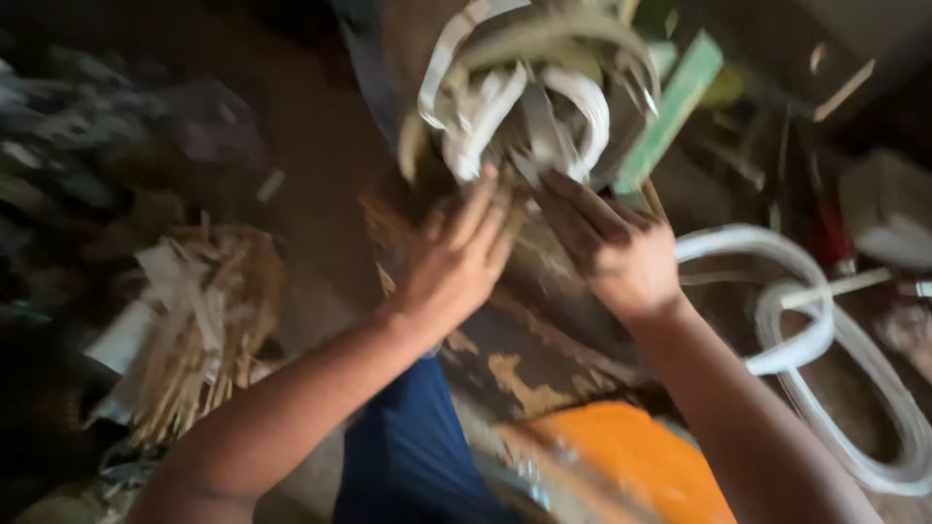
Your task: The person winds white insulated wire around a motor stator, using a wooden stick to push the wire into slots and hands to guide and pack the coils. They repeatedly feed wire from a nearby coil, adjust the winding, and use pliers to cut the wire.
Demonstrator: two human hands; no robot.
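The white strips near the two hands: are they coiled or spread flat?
Coiled. The white strips curve in loops above the left hand and the right hand; blur hides whether they are tied.

You have a single view, from the camera on your head, looking steeply down and close over your hands [539,247] toward the cluttered floor [311,136].

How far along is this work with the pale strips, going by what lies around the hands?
Done: hard to tell in the blur; cut slivers lie piled at the left. In hand: left hand and right hand both reach the tangled bundle of pale strips. Left: white coiled strips lie untouched at the right.
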